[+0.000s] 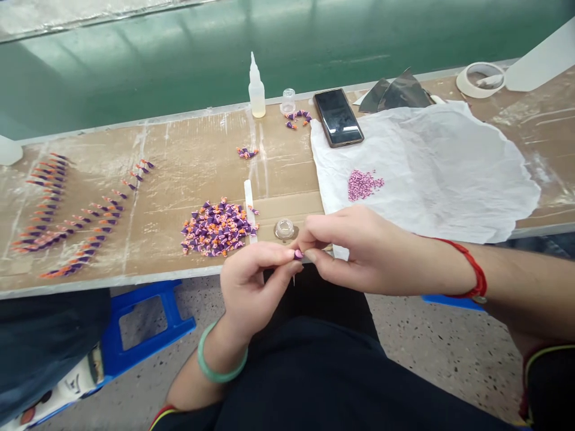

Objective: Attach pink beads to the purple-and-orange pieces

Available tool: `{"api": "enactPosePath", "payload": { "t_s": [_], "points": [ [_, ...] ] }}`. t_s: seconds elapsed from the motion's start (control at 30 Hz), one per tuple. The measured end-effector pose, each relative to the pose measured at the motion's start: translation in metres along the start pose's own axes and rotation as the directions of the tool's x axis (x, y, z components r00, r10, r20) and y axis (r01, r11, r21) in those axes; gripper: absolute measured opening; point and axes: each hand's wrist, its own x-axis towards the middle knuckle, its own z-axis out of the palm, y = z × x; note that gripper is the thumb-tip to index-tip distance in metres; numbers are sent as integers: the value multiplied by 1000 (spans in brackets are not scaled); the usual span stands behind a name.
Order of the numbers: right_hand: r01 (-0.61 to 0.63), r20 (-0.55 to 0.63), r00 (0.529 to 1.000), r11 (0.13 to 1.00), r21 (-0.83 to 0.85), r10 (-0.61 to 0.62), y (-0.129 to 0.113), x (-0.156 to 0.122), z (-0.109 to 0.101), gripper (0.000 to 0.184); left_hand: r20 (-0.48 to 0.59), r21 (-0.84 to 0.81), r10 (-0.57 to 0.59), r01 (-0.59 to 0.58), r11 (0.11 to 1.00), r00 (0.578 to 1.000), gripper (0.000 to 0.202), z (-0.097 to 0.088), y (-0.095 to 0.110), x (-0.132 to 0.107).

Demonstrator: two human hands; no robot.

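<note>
In front of my body, at the table's near edge, my left hand (254,284) pinches a tiny purple-and-pink piece (298,254) between thumb and forefinger. My right hand (348,248) comes in from the other side, its thumb and fingertips closed at the same piece. The fingers hide part of it. Just beyond them sits a small clear round dish (284,228). A heap of small purple, orange and pink pieces (215,228) lies to the left, beside a white stick (248,197). Tiny pink bits (363,184) are gathered on a white cloth (417,161) at the right.
Rows of similar pieces (96,230) stretch over the cardboard-covered table (188,155) at left. Along the back are a dropper bottle (257,93), a clear little jar (288,100), a phone (338,117) and a tape roll (480,80). A blue stool (135,353) stands below left.
</note>
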Motion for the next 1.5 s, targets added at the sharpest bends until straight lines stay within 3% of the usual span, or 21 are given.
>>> {"api": "enactPosePath", "payload": {
  "t_s": [0.07, 0.13, 0.2, 0.3, 0.43, 0.57, 0.67, 0.83, 0.97, 1.1, 1.2, 1.3, 1.43, 1.5],
  "points": [
    [5, 27, 1000, 998, -55, -4, 2, -6, -5, 11, 50, 230, 204, -210, 950, 978, 24, -5, 1, 2],
    [9, 1, 1000, 996, -93, -9, 5, -13, -10, 11, 124, 364, 365, -385, 848, 923, 29, -8, 3, 4],
    [7, -56, 998, 992, -124, -14, 9, -19, -13, 15, 185, 415, 443, -478, 774, 877, 28, -9, 5, 8],
    [1, -103, 995, 986, -169, -19, 18, -26, -16, 17, 226, 455, 452, -503, 735, 863, 26, -9, 4, 16],
    [-40, -133, 991, 982, -184, 16, 35, -35, -18, 16, 289, 558, 328, -437, 705, 899, 20, -25, -7, 35],
    [-177, -174, 973, 971, -163, 148, 58, -45, -21, 16, 410, 697, 58, -354, 624, 910, 10, -65, -24, 63],
    [-244, -190, 958, 960, -140, 216, 73, -49, -23, 18, 383, 737, -97, -240, 632, 919, 7, -85, -41, 93],
    [-293, -226, 938, 951, -101, 264, 81, -52, -26, 16, 173, 759, -209, 5, 651, 962, 10, -80, -90, 162],
    [-317, -240, 928, 943, -99, 286, 83, -57, -29, 16, 286, 769, -215, -90, 633, 934, 14, -69, -125, 202],
    [-345, -283, 909, 934, -95, 307, 86, -65, -32, 16, 397, 748, -252, -152, 647, 882, 4, -67, -141, 210],
    [-362, -318, 892, 928, -84, 320, 86, -69, -34, 15, 390, 761, -231, -170, 626, 892, 2, -68, -144, 209],
    [-384, -342, 879, 919, -90, 333, 82, -72, -39, 15, 350, 771, -249, -127, 624, 903, 4, -66, -135, 208],
    [-448, -398, 835, 889, -92, 379, 83, -78, -44, 19, 183, 655, -373, 171, 736, 910, 13, -64, -96, 198],
    [-482, -423, 813, 870, -105, 400, 89, -81, -43, 19, 89, 541, -371, 268, 797, 924, 5, -62, -72, 183]
  ]
}}
